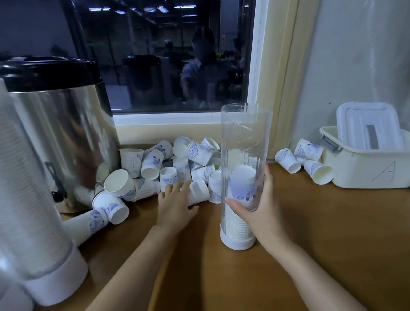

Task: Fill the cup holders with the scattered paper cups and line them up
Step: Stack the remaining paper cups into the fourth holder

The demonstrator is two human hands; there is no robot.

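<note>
A clear tube cup holder (244,137) with a white base stands upright on the wooden counter, partly filled with stacked paper cups. My right hand (256,200) grips the tube at mid-height. A heap of white paper cups with blue prints (175,167) lies along the wall behind it. My left hand (175,201) reaches into the heap, its fingers on a short stack of cups (198,191) lying on its side. Three more cups (305,159) lie to the right of the tube. At the far left stand filled cup holders (17,184) with white bases.
A steel urn with a black lid (67,131) stands at the back left, against the cup heap. A cream plastic bin marked "A" (376,164) with a white lid leaning in it sits at the right. A window is behind. Brown countertop (327,231) stretches in front.
</note>
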